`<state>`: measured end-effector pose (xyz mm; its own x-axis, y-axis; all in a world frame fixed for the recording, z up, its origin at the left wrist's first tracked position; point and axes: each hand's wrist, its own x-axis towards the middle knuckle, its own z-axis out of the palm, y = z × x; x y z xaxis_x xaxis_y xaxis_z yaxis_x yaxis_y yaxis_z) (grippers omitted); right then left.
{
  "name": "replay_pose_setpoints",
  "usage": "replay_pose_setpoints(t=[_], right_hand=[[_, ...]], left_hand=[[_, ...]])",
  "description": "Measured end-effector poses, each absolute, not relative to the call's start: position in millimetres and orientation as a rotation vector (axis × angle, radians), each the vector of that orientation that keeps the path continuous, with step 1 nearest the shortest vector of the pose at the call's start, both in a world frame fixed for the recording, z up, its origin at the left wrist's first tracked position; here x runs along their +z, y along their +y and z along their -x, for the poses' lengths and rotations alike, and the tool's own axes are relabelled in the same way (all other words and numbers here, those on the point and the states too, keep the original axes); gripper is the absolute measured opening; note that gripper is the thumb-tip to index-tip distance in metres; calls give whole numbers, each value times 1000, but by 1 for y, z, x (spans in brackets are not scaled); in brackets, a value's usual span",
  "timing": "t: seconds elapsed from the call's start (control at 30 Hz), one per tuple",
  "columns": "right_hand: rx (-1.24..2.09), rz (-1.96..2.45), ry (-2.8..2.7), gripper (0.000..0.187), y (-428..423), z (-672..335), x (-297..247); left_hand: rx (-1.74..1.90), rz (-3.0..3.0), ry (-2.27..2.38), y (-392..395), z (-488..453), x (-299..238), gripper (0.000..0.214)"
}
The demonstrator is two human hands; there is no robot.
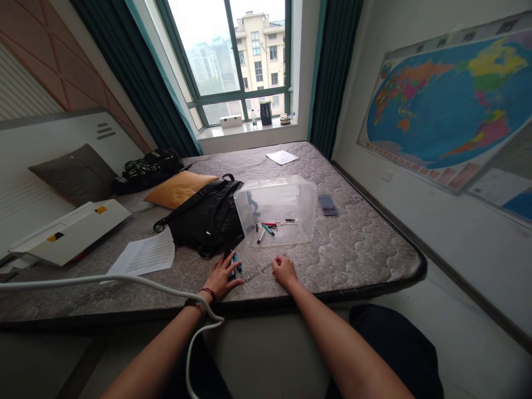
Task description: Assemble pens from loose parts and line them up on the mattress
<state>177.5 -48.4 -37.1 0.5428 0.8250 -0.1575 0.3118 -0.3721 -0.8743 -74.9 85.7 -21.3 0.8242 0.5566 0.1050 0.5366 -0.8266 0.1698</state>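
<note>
My left hand (pixel 222 277) lies near the mattress's front edge, fingers spread over a small bunch of pens (pixel 233 265) just in front of a black bag (pixel 210 217). My right hand (pixel 283 270) rests on the mattress (pixel 353 249) a little to the right, fingers curled in a loose fist with nothing visible in it. Just beyond both hands stands a clear plastic box (pixel 277 210) holding several pens (pixel 270 227).
A printed sheet (pixel 143 255) and a white flat box (pixel 68 233) lie at the left. An orange cushion (pixel 179 188), a grey pillow (pixel 75 173) and dark clothes (pixel 152 164) sit farther back. A white cable (pixel 124 280) crosses my left wrist. A world map (pixel 449 100) hangs on the right wall.
</note>
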Motion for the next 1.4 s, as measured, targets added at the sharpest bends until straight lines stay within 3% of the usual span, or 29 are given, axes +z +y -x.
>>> replay_pose_setpoints(t=[0.23,0.67,1.07,1.4], right_hand=[[767,1926,-927,17,-49,-178,-37],[837,1902,-885,13,-49,-178,-33],[904,1809,-876,14,-46,-180,-37],[934,1854,-981,15,-50,-179,-33]], left_hand=[[304,-2862,842,86,79,-26,46],[222,-2869,957,80,87,-23,57],[337,-2907,609,23,20,-18,44],[558,-2705,898,0,-22,-41,41]])
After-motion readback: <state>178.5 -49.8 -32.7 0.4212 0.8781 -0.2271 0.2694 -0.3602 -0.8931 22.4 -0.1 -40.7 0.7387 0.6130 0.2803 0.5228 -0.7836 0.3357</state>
